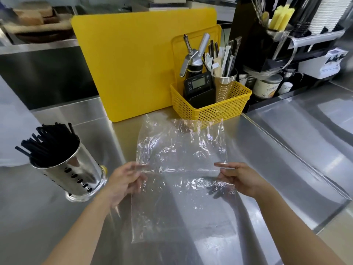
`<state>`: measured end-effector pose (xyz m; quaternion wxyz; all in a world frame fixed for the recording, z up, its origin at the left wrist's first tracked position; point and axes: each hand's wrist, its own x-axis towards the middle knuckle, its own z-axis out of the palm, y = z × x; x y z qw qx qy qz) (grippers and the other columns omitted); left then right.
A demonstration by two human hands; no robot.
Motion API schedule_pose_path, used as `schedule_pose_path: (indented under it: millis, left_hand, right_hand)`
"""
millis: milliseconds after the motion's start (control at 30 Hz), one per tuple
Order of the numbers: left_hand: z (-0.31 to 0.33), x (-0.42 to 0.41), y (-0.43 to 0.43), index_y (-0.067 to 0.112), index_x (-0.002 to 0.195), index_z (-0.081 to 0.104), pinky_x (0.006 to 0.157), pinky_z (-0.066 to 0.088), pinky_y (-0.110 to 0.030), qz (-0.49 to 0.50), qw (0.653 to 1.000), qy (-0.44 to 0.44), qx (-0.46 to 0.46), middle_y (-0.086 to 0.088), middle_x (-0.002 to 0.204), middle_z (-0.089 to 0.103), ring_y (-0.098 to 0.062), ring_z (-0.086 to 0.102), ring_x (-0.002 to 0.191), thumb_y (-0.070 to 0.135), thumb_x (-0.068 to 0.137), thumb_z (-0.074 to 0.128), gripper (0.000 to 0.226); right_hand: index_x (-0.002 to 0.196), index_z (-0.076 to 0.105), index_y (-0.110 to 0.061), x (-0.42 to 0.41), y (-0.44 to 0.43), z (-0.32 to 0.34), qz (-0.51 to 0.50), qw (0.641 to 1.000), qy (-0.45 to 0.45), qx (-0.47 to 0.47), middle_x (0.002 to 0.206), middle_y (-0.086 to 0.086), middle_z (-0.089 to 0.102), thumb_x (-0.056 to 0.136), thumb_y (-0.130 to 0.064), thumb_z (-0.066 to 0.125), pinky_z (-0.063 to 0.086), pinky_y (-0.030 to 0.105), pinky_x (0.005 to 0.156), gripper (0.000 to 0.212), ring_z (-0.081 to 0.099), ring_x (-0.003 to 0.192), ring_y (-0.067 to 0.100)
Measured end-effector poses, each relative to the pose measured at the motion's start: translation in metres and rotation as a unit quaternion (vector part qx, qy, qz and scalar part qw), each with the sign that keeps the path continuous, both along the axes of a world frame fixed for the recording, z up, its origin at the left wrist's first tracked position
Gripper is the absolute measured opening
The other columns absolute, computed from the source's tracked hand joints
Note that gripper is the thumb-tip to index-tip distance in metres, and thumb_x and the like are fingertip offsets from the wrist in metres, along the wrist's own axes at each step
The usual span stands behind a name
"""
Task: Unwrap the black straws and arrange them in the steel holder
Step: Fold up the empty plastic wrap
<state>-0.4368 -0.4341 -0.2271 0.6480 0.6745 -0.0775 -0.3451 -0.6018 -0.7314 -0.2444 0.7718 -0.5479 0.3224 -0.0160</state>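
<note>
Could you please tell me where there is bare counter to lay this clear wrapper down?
Bare steel lies under the clear wrapper, between the steel holder and yellow cutting board, and right of the right hand. The yellow basket corner is crowded.

One wide-angle view, taken from the person's head, looks forward and down onto the steel worktop (47,217), near enough that the left hand (124,180) and right hand (242,178) fill the lower middle. It faces the yellow board (133,64) at the back; the blurred far edge is probably shelving.
</note>
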Motion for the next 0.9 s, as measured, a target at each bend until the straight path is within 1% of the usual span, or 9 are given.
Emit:
schedule_pose_path:
  millis: [133, 233, 367, 433, 533, 600, 700, 800, 900]
  left_hand:
    - [0.000, 0.003, -0.004, 0.010, 0.052, 0.055, 0.045, 0.046, -0.019, 0.064, 0.998, -0.019, 0.009, -0.002, 0.050, 0.060, -0.013, 0.055, 0.049, -0.023, 0.082, 0.034, 0.049]
    - [-0.001, 0.004, -0.008, 0.016, 0.033, 0.041, 0.051, 0.043, -0.021, 0.099, 0.994, -0.035, 0.000, -0.004, 0.058, 0.061, -0.019, 0.052, 0.065, -0.027, 0.076, 0.022, 0.063]
    - [-0.002, 0.007, -0.009, 0.013, 0.037, 0.043, 0.056, 0.035, -0.028, 0.083, 0.992, -0.091, 0.033, -0.007, 0.066, 0.063, -0.020, 0.050, 0.067, -0.027, 0.067, 0.023, 0.055]
    - [0.000, 0.008, -0.011, 0.016, 0.035, 0.041, 0.055, 0.033, -0.028, 0.058, 0.989, -0.133, 0.039, 0.000, 0.058, 0.063, -0.020, 0.049, 0.062, -0.026, 0.061, 0.022, 0.052]
    - [0.012, 0.004, -0.019, 0.013, 0.037, 0.039, 0.051, 0.035, -0.019, -0.008, 0.976, -0.213, 0.031, 0.006, 0.049, 0.056, -0.009, 0.050, 0.054, -0.029, 0.057, 0.022, 0.050]
    - [0.023, -0.001, -0.029, 0.010, 0.039, 0.039, 0.053, 0.036, -0.015, -0.061, 0.969, -0.241, 0.018, 0.006, 0.050, 0.054, -0.003, 0.050, 0.053, -0.032, 0.057, 0.022, 0.049]
    - [0.033, -0.005, -0.039, 0.010, 0.042, 0.043, 0.052, 0.040, -0.011, -0.089, 0.966, -0.244, -0.003, 0.002, 0.054, 0.056, -0.001, 0.055, 0.055, -0.033, 0.059, 0.020, 0.052]
    - [0.039, -0.006, -0.042, 0.009, 0.048, 0.048, 0.053, 0.042, -0.010, -0.088, 0.964, -0.251, -0.010, 0.004, 0.050, 0.060, 0.000, 0.056, 0.052, -0.034, 0.064, 0.023, 0.052]
    - [0.044, -0.005, -0.038, 0.001, 0.086, 0.060, 0.059, 0.049, -0.012, -0.073, 0.973, -0.215, -0.038, 0.000, 0.075, 0.064, -0.001, 0.061, 0.056, -0.016, 0.088, 0.039, 0.027]
  right_hand:
    - [0.049, 0.061, 0.000, 0.005, 0.008, 0.009, -0.024, 0.998, -0.044, 0.024, 0.049, 0.013, 0.056, 0.078, 0.026, 0.039, 0.046, 0.020, 0.038, 0.045, 0.057, 0.043, 0.020]
    - [0.037, 0.055, -0.002, 0.009, 0.008, 0.007, 0.016, 0.998, -0.034, -0.047, 0.050, 0.013, 0.059, 0.068, 0.030, 0.027, 0.047, 0.019, 0.046, 0.053, 0.058, 0.052, 0.022]
    - [0.041, 0.061, -0.005, 0.009, 0.004, 0.011, 0.127, 0.964, 0.030, -0.233, 0.069, 0.022, 0.064, 0.064, 0.025, 0.035, 0.048, 0.018, 0.054, 0.046, 0.060, 0.066, 0.023]
    - [0.043, 0.063, -0.009, 0.011, 0.006, 0.017, 0.142, 0.939, 0.020, -0.312, 0.089, 0.022, 0.066, 0.060, 0.021, 0.039, 0.048, 0.014, 0.069, 0.042, 0.062, 0.087, 0.022]
    - [0.054, 0.065, -0.015, 0.023, 0.011, 0.026, 0.075, 0.932, -0.023, -0.354, 0.105, 0.009, 0.064, 0.067, 0.026, 0.040, 0.045, 0.031, 0.091, 0.049, 0.055, 0.113, 0.026]
    - [0.075, 0.068, -0.017, 0.033, 0.019, 0.042, 0.116, 0.939, -0.053, -0.319, 0.107, 0.005, 0.064, 0.073, 0.021, 0.050, 0.047, 0.035, 0.090, 0.042, 0.056, 0.112, 0.025]
    - [0.107, 0.060, -0.022, 0.046, 0.034, 0.060, 0.319, 0.915, -0.001, -0.248, 0.115, 0.005, 0.065, 0.078, 0.000, 0.067, 0.047, 0.032, 0.095, 0.038, 0.060, 0.108, 0.019]
    - [0.097, 0.063, -0.016, 0.055, 0.047, 0.060, 0.411, 0.876, 0.051, -0.248, 0.097, 0.007, 0.073, 0.076, 0.001, 0.067, 0.051, 0.034, 0.088, 0.027, 0.067, 0.090, 0.017]
    - [0.081, 0.068, -0.008, 0.056, 0.051, 0.055, 0.422, 0.877, 0.054, -0.222, 0.066, -0.005, 0.072, 0.076, 0.013, 0.061, 0.056, 0.027, 0.069, 0.023, 0.067, 0.065, 0.009]
